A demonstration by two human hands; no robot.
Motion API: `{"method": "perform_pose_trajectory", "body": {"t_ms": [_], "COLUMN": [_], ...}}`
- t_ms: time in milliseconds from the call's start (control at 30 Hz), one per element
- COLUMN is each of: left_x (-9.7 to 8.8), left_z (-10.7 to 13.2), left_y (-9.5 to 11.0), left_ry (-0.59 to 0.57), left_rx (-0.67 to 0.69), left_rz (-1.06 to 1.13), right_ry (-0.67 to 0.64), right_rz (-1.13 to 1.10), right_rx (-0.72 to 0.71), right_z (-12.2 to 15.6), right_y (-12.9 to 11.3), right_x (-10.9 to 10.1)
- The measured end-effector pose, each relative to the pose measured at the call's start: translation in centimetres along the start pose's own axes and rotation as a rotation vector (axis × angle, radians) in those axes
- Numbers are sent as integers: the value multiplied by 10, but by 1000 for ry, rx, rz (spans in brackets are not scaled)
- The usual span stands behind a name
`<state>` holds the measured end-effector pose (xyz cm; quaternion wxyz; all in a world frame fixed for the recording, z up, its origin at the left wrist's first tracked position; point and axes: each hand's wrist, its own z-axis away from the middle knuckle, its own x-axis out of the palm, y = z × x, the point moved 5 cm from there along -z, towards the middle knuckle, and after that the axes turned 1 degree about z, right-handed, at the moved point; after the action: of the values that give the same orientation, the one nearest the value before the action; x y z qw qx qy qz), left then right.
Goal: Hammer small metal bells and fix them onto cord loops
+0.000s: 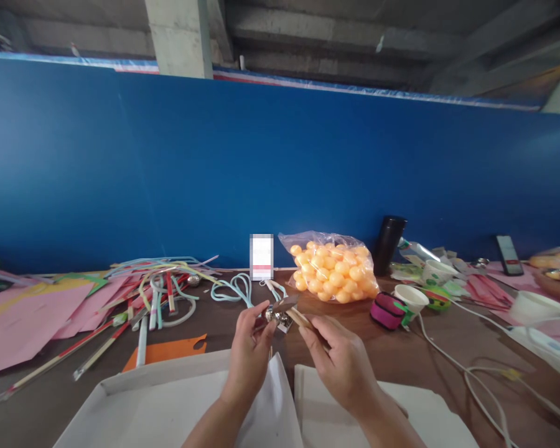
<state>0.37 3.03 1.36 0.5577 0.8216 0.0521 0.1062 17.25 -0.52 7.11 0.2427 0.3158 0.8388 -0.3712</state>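
Just above the table's middle, my left hand [252, 345] pinches a small shiny silver metal piece [271, 315], round like a bell; its exact kind is unclear. Closed around a pale, wooden-looking handle [299, 318] is my right hand [338, 354]. From the handle a dark, pointed, blade-like part [284, 304] reaches left over the silver piece, close to or touching it. My fingers partly cover both items. Behind them lies a small black-and-white patterned card [285, 325]. Under my wrists are white fabric-like sheets [168, 404].
A clear bag of orange balls [333, 270] sits behind my right hand. To its right stand a black bottle [390, 244], a magenta wristband-like item [387, 311], a paper cup [411, 298] and white cables [466, 370]. Leftward lie pink paper [32, 317], tubes and sticks [158, 298].
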Motion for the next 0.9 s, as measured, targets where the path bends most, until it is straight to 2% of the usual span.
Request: {"method": "perform_pose_trajectory", "body": {"t_ms": [167,433,667,900], "left_x": [-1,-1,-2,-6], "left_z": [2,2,2,3], "left_y": [9,8,10,5], "left_ry": [46,9,35,86], "left_rx": [47,113,101,44], "left_rz": [-60,-188,-130,-55], "right_ry": [3,-24,-14,63], "right_rz": [28,40,21,-44], "right_rx": [-8,13,10,3], "right_z": [1,2,2,1], "right_y": [-1,2,2,-1], "right_x": [1,4,4,-2]}}
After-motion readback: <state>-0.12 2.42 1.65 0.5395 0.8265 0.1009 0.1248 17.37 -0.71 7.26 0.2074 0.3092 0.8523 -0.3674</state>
